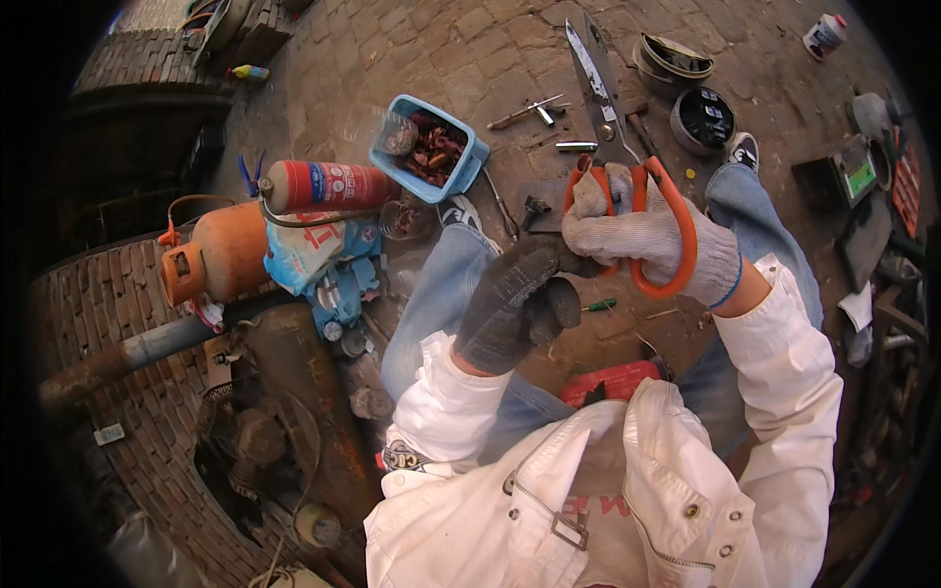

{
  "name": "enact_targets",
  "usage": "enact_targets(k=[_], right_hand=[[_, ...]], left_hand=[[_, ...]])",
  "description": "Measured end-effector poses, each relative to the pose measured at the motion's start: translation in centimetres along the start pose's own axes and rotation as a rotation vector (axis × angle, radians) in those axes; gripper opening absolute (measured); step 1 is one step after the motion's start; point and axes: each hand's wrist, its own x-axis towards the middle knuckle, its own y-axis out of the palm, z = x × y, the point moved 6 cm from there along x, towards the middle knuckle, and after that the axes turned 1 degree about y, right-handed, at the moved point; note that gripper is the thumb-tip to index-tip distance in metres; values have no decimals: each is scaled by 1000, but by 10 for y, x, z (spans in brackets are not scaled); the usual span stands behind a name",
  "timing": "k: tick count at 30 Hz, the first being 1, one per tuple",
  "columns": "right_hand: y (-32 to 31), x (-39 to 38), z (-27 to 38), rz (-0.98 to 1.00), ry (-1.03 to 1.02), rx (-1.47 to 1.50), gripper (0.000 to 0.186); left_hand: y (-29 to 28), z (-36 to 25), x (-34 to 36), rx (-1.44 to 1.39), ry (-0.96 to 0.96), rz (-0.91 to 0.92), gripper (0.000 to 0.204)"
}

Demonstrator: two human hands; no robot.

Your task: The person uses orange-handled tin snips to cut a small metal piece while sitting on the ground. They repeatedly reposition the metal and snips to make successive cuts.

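Note:
Large metal shears [610, 131] with orange loop handles point away from me, their long blades nearly together. My right hand [667, 238], in a pale grey knit glove, is wrapped round the handles, with fingers through the loops. Beside it, my left hand [518, 302] wears a dark glove. Its fingers are curled, and their tips come up against the near left handle loop. Whether they pinch anything there is hidden. Just beyond the hands, a small dark fitting [535, 206] lies on a flat metal plate [557, 192].
A blue bin [480, 157] of reddish-brown scraps stands ahead left, by a red fire extinguisher [338, 186] and an orange gas cylinder [230, 245]. Two round tubs [676, 61] sit ahead right. A hammer [642, 127] and a ratchet [526, 113] lie ahead. A red tool [613, 382] rests between my legs.

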Motion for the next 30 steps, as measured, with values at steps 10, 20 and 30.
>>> enact_targets(k=[10,20,30], right_hand=[[6,2,1,18,-77,-175,16],[4,-2,6,-96,-67,-102,19],[1,-5,8,1,28,-202,25]], left_hand=[[8,3,-5,-48,-181,235,33],[5,-5,-5,315,124,-98,22],[5,-10,-4,171,-8,183,38]])
